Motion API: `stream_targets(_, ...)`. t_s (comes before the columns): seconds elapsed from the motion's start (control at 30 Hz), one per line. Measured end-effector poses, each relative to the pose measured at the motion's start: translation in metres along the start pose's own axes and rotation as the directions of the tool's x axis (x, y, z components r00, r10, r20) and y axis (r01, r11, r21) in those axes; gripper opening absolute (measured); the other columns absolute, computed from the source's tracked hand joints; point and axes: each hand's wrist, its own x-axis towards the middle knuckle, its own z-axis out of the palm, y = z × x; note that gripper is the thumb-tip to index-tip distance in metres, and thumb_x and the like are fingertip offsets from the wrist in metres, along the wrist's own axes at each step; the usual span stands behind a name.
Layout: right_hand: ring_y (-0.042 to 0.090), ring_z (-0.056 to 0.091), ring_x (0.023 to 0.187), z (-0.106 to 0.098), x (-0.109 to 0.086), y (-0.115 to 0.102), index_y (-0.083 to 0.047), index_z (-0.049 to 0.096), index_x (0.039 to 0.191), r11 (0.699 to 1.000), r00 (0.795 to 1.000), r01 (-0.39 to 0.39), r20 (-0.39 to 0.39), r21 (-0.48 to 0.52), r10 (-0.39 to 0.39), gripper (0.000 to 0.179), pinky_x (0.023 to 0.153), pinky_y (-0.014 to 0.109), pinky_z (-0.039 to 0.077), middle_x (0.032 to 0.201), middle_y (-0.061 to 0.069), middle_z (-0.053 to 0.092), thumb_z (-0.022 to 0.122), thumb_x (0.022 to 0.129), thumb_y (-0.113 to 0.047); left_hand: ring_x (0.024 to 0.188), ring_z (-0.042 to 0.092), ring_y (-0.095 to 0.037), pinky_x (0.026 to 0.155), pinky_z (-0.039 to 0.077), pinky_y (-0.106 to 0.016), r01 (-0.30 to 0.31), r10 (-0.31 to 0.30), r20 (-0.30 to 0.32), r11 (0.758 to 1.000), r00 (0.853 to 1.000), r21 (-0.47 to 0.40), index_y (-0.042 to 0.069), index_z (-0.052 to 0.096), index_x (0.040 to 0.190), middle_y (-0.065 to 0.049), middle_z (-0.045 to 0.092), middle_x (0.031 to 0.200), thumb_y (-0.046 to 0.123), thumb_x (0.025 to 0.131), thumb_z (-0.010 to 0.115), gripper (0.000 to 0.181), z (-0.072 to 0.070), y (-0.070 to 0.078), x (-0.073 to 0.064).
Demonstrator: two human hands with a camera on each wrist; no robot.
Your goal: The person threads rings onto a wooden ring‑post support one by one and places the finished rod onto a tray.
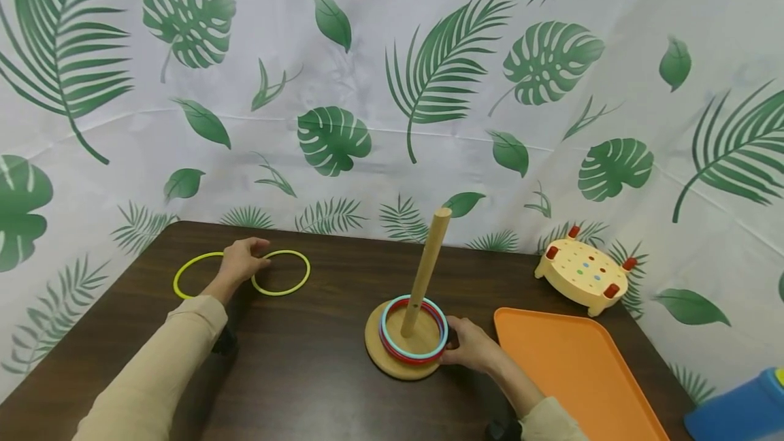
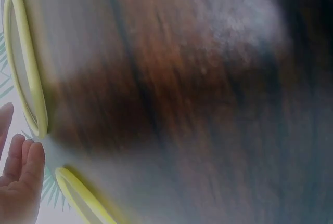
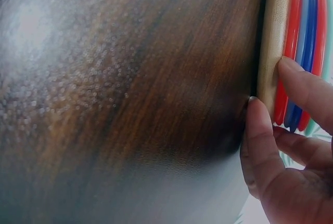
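My left hand (image 1: 241, 263) is at the back left, between two thin yellow rings. Its fingertips come right to the edge of the right-hand yellow ring (image 1: 306, 278); the left-hand yellow ring (image 1: 176, 281) is partly behind the wrist. In the left wrist view the fingers (image 2: 34, 161) are relaxed, with nothing between them. My right hand (image 1: 470, 346) grips the edge of a round wooden base (image 3: 276, 37), its fingertips at the rim beside the stacked rings. A wooden peg (image 1: 425, 271) rises from that base. Red, blue and light-blue rings (image 1: 392, 346) lie stacked around the peg.
An orange tray (image 1: 563, 359) lies to the right of the ring stand. Behind it sits a small cream-coloured stool-like piece (image 1: 582, 274) with red pegs and coloured dots. A blue object (image 1: 735, 410) is at the lower right. A leaf-print cloth (image 1: 367, 73) hangs behind the dark table (image 1: 294, 373).
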Motion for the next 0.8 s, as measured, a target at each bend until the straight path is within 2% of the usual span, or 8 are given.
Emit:
stream_targets(0.43,0.009,0.05,0.07,-0.0002,0.0026,0.0003,0.011,0.057,0.112,0.999,1.0,-0.028,-0.01,-0.033,0.028,0.052,0.061,0.019,0.043,0.08,0.0,0.059,0.08,0.068,-0.005,0.102,0.054,-0.045,0.087,0.045,-0.051,0.006,-0.006,-0.003,0.999,1.0,0.05,-0.01,0.059,0.115,-0.03,0.061,0.107,0.0,0.08,0.066,0.036,0.0016,-0.0024,0.0018)
stream_targets(0.8,0.008,0.049,0.069,-0.0002,0.0009,0.0002,0.01,0.057,0.109,1.0,1.0,-0.021,-0.015,-0.019,0.021,0.05,0.06,0.019,0.042,0.078,0.0,0.057,0.08,0.067,-0.004,0.096,0.053,-0.043,0.082,0.045,-0.049,0.032,-0.034,0.018,0.997,0.999,0.069,-0.009,0.06,0.114,-0.029,0.061,0.104,-0.009,0.075,0.052,0.04,0.0033,-0.005,0.0045)
